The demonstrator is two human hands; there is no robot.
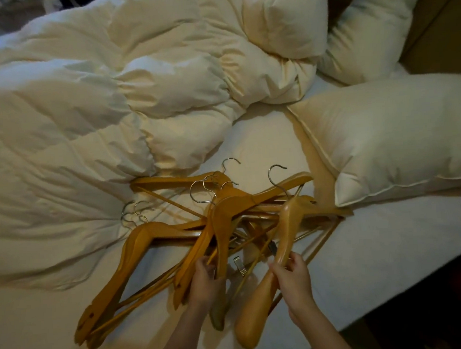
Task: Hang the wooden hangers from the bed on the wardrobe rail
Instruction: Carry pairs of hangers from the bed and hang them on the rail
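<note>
Rumpled white bedding fills most of the frame. A puffy duvet [85, 107] spreads over the left and upper part, and a large pillow [399, 137] lies at the right, with more pillows behind it in the upper right corner. We see the wooden hangers [221, 218] in a tangled pile on the sheet [377, 249] at lower centre. Their metal hooks point toward the top of the frame, and the leftmost hooks touch the duvet's edge.

Our left hand [203, 280] reaches in from the bottom, its fingers curled round the lower arm of a hanger in the middle of the pile. Just to its right, our right hand [293, 277] grasps a pale hanger [280, 233] with broad shoulders. That hanger's lower end reaches toward the bottom centre. We cannot tell whether it is lifted clear of the others. A small metal clip [239, 265] shows between the two hands.
</note>
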